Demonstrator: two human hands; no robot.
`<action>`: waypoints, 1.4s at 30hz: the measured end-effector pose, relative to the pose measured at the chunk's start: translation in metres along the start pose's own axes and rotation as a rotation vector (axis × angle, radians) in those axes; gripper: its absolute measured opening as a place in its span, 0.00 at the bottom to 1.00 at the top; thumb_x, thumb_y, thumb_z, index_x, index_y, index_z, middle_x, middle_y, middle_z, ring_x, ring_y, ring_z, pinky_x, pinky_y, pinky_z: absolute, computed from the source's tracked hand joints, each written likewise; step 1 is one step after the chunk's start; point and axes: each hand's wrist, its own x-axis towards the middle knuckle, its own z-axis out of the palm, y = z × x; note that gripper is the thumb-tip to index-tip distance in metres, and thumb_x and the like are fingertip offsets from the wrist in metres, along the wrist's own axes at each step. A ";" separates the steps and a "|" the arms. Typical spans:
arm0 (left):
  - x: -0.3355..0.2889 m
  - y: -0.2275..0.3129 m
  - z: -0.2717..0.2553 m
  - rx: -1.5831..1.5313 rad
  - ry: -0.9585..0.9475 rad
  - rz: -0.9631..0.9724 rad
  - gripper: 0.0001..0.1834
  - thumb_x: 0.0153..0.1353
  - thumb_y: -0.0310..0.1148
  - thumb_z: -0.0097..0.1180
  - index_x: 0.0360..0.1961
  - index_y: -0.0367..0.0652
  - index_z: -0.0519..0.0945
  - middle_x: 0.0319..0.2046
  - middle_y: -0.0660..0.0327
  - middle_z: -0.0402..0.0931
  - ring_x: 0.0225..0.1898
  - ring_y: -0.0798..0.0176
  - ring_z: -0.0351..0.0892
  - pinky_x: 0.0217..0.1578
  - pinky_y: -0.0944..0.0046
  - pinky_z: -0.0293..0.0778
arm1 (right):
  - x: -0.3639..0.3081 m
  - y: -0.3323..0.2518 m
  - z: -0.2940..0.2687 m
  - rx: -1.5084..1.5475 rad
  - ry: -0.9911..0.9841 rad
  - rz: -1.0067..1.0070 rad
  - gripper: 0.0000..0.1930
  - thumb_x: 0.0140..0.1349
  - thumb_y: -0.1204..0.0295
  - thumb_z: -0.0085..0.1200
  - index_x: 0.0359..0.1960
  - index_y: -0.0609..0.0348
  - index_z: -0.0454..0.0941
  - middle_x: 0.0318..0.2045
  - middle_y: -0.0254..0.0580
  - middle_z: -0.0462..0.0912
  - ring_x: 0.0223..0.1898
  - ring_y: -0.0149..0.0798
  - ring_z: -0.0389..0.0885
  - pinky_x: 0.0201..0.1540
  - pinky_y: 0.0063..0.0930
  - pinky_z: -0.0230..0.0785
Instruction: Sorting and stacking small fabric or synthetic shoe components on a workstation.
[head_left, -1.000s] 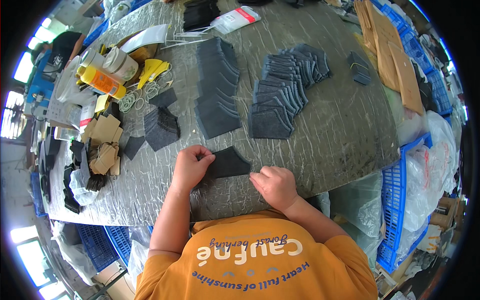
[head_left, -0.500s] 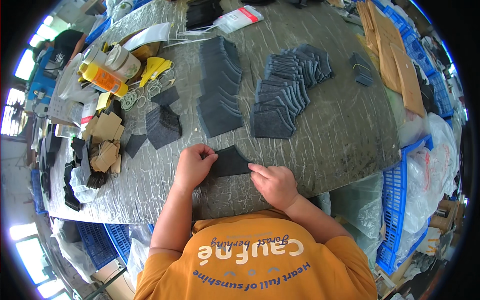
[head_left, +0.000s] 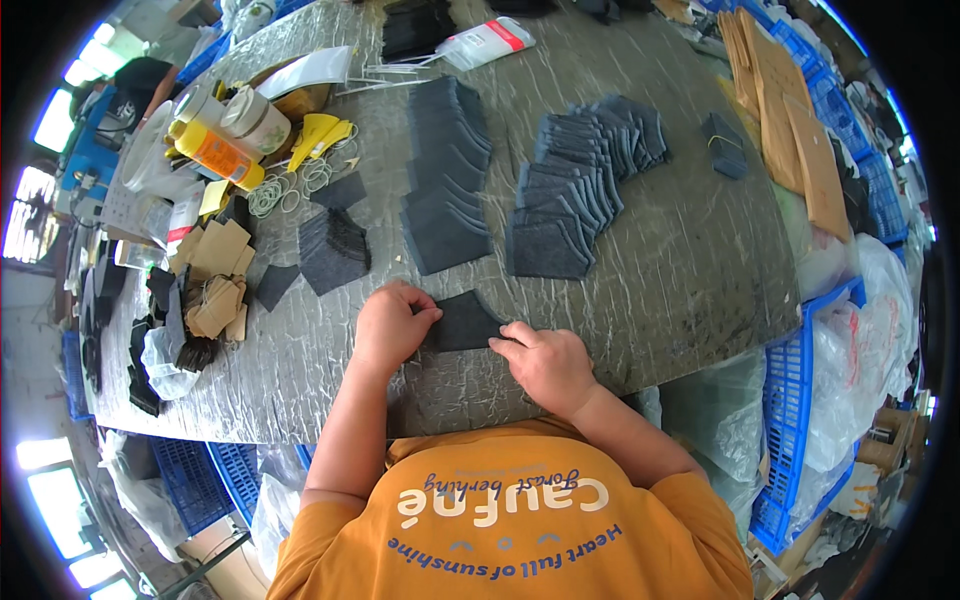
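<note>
Close to the table's front edge lies a dark cut fabric piece (head_left: 466,322) with a curved upper right side. My left hand (head_left: 394,325) pinches its left edge between thumb and fingers. At the opposite end, my right hand (head_left: 548,362) is closed on the right corner with thumb and forefinger. Beyond my hands, a column of overlapping fabric pieces (head_left: 445,225) runs away from me. To its right fans a second overlapping row of such pieces (head_left: 550,240). A smaller pile of dark pieces (head_left: 334,255) sits to the left.
Left on the table (head_left: 690,270) are a yellow bottle (head_left: 215,155), a white jar (head_left: 255,122), rubber bands (head_left: 268,197) and tan card pieces (head_left: 215,250). A banded dark bundle (head_left: 724,148) and brown paper (head_left: 790,120) lie right. A blue crate (head_left: 790,430) stands beside the table's right edge.
The right thumb and forefinger have shifted slightly left along the fabric piece's right corner. My left hand keeps its pinch, and the whole view has shifted a little.
</note>
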 end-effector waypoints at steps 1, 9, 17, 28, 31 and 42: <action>0.000 -0.003 0.002 -0.023 0.039 0.059 0.05 0.44 0.28 0.65 0.22 0.38 0.81 0.33 0.57 0.78 0.29 0.63 0.76 0.33 0.65 0.70 | 0.003 0.000 -0.002 -0.004 0.003 -0.006 0.10 0.52 0.72 0.54 0.37 0.52 0.80 0.39 0.32 0.77 0.25 0.37 0.79 0.29 0.31 0.71; -0.014 0.007 -0.001 -0.393 -0.154 0.109 0.05 0.43 0.26 0.65 0.20 0.38 0.80 0.33 0.60 0.79 0.35 0.57 0.76 0.36 0.63 0.71 | 0.027 0.008 -0.004 0.413 0.103 0.230 0.15 0.52 0.73 0.60 0.44 0.53 0.76 0.40 0.39 0.78 0.31 0.49 0.79 0.32 0.38 0.71; -0.029 0.010 0.011 0.204 0.158 0.455 0.05 0.46 0.28 0.62 0.21 0.41 0.77 0.25 0.60 0.75 0.32 0.52 0.75 0.33 0.56 0.74 | -0.012 -0.020 0.017 -0.017 0.110 -0.040 0.09 0.48 0.73 0.59 0.33 0.55 0.81 0.38 0.36 0.81 0.23 0.39 0.79 0.24 0.32 0.70; -0.020 0.011 0.008 0.099 0.020 0.170 0.06 0.46 0.30 0.62 0.24 0.41 0.79 0.26 0.54 0.75 0.33 0.51 0.74 0.34 0.56 0.72 | -0.008 -0.020 0.012 -0.009 0.056 -0.039 0.07 0.49 0.73 0.52 0.31 0.56 0.80 0.39 0.34 0.79 0.23 0.36 0.77 0.25 0.32 0.70; -0.015 0.006 0.011 0.112 0.054 0.162 0.06 0.45 0.30 0.64 0.22 0.41 0.79 0.24 0.56 0.75 0.33 0.51 0.74 0.34 0.57 0.71 | -0.005 -0.019 0.009 -0.004 0.048 -0.043 0.07 0.50 0.72 0.53 0.31 0.56 0.79 0.39 0.35 0.79 0.23 0.37 0.78 0.25 0.33 0.70; 0.027 0.027 -0.006 -0.076 0.000 0.071 0.11 0.46 0.33 0.65 0.30 0.40 0.79 0.36 0.57 0.79 0.34 0.50 0.77 0.37 0.58 0.72 | 0.052 0.037 -0.029 0.160 0.270 0.459 0.16 0.49 0.74 0.63 0.42 0.54 0.76 0.29 0.44 0.79 0.31 0.43 0.80 0.35 0.32 0.71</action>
